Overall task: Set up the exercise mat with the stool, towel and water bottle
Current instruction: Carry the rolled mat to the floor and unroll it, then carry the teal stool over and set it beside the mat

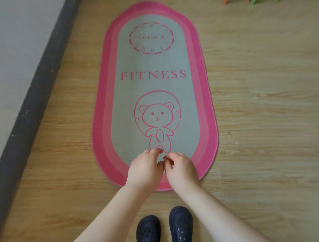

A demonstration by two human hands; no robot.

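Observation:
An oval exercise mat [155, 82] lies flat on the wooden floor, grey in the middle with a pink border, the word FITNESS and a drawn bear. My left hand [144, 170] and my right hand [181, 170] hover side by side over the mat's near end, fingers curled and thumbs close together. Whether either hand holds anything is hard to make out; something small and dark shows at the right fingertips. No stool, towel or water bottle is in view.
My two dark clogs [164, 226] stand on the floor just short of the mat. A grey wall with a dark skirting strip [34, 96] runs along the left. Orange and green objects [240, 1] peek in at the top right.

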